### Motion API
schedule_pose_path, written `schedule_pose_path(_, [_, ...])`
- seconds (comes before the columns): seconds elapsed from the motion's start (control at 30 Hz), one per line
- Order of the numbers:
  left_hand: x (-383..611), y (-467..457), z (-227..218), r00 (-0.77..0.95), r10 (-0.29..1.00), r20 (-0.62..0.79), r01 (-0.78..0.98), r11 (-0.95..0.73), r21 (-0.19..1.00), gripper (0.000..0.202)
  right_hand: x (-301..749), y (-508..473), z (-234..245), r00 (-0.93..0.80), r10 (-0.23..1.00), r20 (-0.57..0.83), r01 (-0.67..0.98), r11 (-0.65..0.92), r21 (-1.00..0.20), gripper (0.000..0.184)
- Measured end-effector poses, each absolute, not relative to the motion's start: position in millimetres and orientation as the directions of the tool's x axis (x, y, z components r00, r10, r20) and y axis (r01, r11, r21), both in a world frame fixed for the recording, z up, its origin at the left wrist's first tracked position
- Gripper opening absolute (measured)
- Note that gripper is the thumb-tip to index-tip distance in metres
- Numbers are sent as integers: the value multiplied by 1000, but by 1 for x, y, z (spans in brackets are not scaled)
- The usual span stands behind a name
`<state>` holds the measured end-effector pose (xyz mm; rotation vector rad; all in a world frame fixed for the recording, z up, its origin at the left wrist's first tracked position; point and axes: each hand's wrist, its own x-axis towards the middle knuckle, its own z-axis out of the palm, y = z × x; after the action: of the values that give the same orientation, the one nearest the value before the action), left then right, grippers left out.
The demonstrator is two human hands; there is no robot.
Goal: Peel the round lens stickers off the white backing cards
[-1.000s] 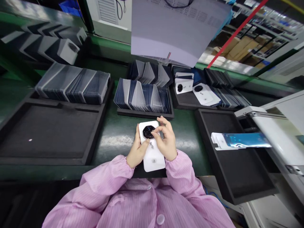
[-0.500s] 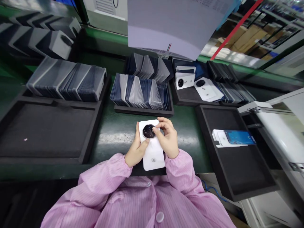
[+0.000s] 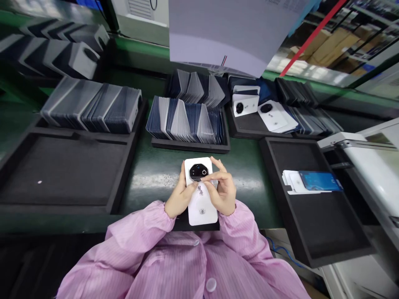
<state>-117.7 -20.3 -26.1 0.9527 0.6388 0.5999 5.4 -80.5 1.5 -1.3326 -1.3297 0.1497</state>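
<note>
A white phone back panel (image 3: 203, 203) with a dark camera area (image 3: 198, 171), small dark characters and a small emblem lies tilted towards me above the front of the bench. My left hand (image 3: 178, 200) is closed on its left side, the thumb lying over the front just under the camera area. Thumb and forefinger of my right hand (image 3: 225, 194) come together at the lower edge of the camera area, touching the panel. Whether something small is pinched there I cannot make out.
Foam trays with rows of dark and grey sheets (image 3: 187, 122) stand ahead and at the left (image 3: 93, 104). White panels (image 3: 246, 106) lie in a tray at the back right. A blue-filmed phone (image 3: 321, 181) rests in the right tray (image 3: 330, 224). A paper sheet (image 3: 215, 33) hangs above.
My right thumb and forefinger have moved down from the right side of the camera area to its lower edge, uncovering the lens ring. The left hand keeps its hold.
</note>
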Motion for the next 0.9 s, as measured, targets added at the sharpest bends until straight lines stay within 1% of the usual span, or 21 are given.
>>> schedule_pose_path(0.17, [-119, -21, -25, 674, 703, -226, -161, 439, 884, 84, 3, -84, -6, 325, 672, 666, 583, 412, -700, 32])
schedule_pose_path(0.33, [-121, -20, -25, 679, 697, -232, -119, 415, 902, 81, 2, -84, -10, 337, 658, 673, 526, 461, -715, 42])
schedule_pose_path(0.5, [-122, -20, -21, 666, 708, -236, -87, 387, 918, 80, 1, -86, -9, 320, 667, 673, 554, 444, -704, 44])
schedule_pose_path(0.67, [-122, -20, -21, 660, 711, -244, -87, 395, 915, 80, 2, -89, -13, 330, 645, 689, 567, 449, -691, 51])
schedule_pose_path(0.9, [-123, -20, -23, 671, 708, -222, -47, 339, 940, 77, 3, -92, -15, 293, 673, 679, 550, 462, -696, 55])
